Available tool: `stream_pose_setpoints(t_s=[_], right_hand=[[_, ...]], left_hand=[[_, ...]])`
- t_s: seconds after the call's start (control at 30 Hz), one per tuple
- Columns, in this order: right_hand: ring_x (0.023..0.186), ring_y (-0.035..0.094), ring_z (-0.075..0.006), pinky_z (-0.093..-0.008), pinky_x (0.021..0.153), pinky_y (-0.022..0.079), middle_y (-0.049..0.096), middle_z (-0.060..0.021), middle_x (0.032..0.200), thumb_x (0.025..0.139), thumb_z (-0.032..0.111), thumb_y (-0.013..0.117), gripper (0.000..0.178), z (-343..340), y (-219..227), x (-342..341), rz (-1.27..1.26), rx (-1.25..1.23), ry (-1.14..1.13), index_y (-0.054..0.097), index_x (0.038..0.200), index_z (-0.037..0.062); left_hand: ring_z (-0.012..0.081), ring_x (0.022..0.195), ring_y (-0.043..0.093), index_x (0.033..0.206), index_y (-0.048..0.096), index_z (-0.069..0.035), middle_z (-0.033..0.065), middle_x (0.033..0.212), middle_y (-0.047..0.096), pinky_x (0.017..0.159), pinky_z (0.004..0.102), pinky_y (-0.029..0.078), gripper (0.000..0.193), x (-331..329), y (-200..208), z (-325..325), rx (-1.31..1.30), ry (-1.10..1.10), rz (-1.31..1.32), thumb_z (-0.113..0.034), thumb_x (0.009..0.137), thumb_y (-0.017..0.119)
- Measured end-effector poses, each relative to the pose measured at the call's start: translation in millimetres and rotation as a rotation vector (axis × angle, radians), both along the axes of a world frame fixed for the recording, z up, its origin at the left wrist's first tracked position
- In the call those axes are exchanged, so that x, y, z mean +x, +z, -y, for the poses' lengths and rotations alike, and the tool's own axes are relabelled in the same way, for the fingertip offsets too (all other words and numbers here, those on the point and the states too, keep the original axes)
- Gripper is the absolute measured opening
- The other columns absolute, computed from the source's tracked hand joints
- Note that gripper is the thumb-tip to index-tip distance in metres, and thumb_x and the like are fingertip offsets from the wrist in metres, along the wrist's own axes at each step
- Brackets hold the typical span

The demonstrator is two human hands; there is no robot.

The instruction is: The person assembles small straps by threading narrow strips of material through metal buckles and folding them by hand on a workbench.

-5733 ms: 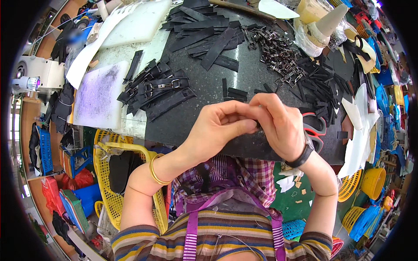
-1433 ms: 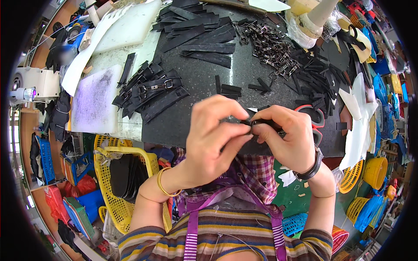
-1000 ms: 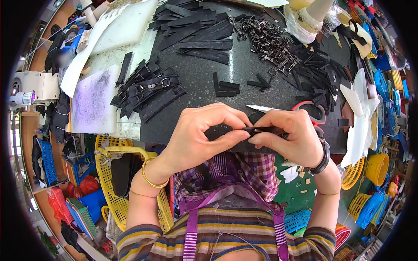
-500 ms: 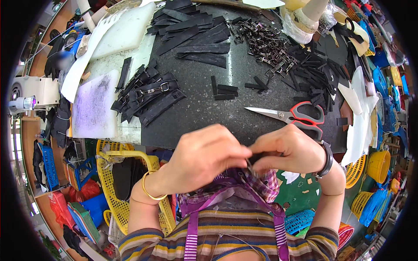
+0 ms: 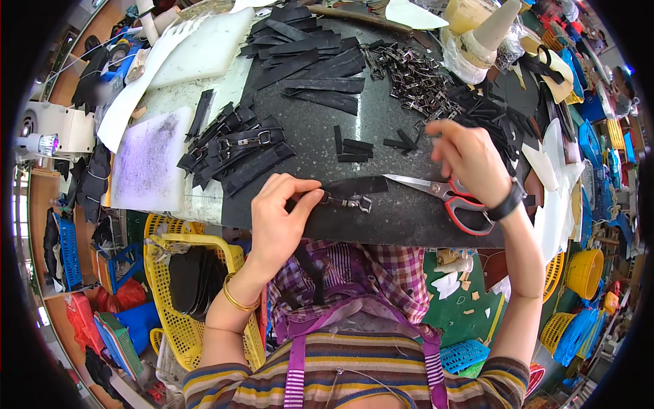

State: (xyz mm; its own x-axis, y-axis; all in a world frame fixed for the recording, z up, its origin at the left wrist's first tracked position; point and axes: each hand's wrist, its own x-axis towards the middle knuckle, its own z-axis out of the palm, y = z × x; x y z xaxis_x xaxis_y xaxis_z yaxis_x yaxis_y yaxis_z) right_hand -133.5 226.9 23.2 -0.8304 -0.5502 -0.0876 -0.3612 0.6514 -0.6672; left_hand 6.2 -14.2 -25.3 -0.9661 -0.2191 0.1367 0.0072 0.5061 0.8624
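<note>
My left hand (image 5: 283,211) pinches one end of a black strap (image 5: 357,185) at the table's front edge. A metal clasp (image 5: 366,204) sticks out to the right from the same pinch. A darker strip dangles below that hand over the apron. Raised over the red-and-grey handles of the scissors (image 5: 470,218), my right hand (image 5: 473,167) has its fingers apart, slightly smeared, with nothing seen in them. The closest things to its fingertips are a few short black strips (image 5: 402,141) and the heap of metal clasps (image 5: 415,82).
Long black straps (image 5: 310,58) lie at the back; straps with clasps (image 5: 238,146) are stacked at left. More short strips (image 5: 501,126) pile up at right, near a wrapped tub (image 5: 466,54). A purple-stained white board (image 5: 150,160) and a yellow basket (image 5: 235,259) are on the left.
My hands have parted. The left moved left and slightly down, keeping the strap and clasp; the right rose up and to the right. The scissors have shifted slightly down and to the left.
</note>
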Motion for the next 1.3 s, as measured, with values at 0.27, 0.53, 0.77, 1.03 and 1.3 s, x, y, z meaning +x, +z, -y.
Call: stream_pose_setpoints(t_s=[0.27,0.53,0.77,1.03,1.3], right_hand=[[0.084,0.054,-0.0312,-0.0384,0.074,0.045,0.054,-0.0139,0.082,0.077,0.009,0.062,0.011,30.5,-50.5,-14.5,-0.584,0.115,0.185,0.054,0.078,0.0021],[0.087,0.053,-0.0319,-0.0382,0.075,0.044,0.056,-0.0120,0.089,0.078,0.001,0.060,0.012,26.4,-42.6,-6.4,-0.530,0.103,0.174,0.056,0.089,0.0021],[0.074,0.061,-0.0307,-0.0349,0.068,0.048,0.063,-0.0144,0.080,0.080,0.002,0.060,0.013,24.4,-15.2,46.3,0.103,-0.366,0.244,0.065,0.092,0.0005],[0.076,0.060,-0.0069,-0.0216,0.069,0.049,0.066,-0.0052,0.086,0.086,0.006,0.062,0.016,31.6,-18.9,54.9,0.855,-0.589,0.090,0.063,0.099,-0.0018],[0.083,0.065,-0.0152,-0.0264,0.071,0.051,0.067,-0.0087,0.090,0.084,0.002,0.059,0.025,38.8,-19.9,69.6,0.548,-0.565,0.071,0.058,0.109,-0.0009]], left_hand=[[0.0257,0.088,0.055,0.093,0.065,-0.006,0.0055,0.091,0.060,0.073,0.0336,0.048,0.025,-8.9,1.8,-5.8,-0.433,-0.138,-0.371,-0.006,0.069,0.071],[0.0220,0.084,0.058,0.088,0.066,-0.004,0.0068,0.092,0.062,0.069,0.0315,0.049,0.022,-18.7,-0.7,-23.2,-0.355,-0.342,-0.146,-0.002,0.067,0.072],[0.0043,0.078,0.058,0.096,0.065,0.000,0.0025,0.092,0.066,0.071,0.0219,0.047,0.012,-12.0,13.5,-7.9,0.529,-0.280,0.277,-0.004,0.084,0.065],[0.0086,0.090,0.060,0.100,0.064,0.003,0.0041,0.096,0.064,0.082,0.0224,0.048,0.016,-5.6,25.4,-13.5,0.713,-0.328,0.260,-0.003,0.085,0.064],[0.0124,0.085,0.061,0.097,0.064,0.001,0.0059,0.094,0.063,0.074,0.0240,0.049,0.019,-4.1,14.6,-17.6,0.458,-0.358,0.102,-0.003,0.079,0.068]])
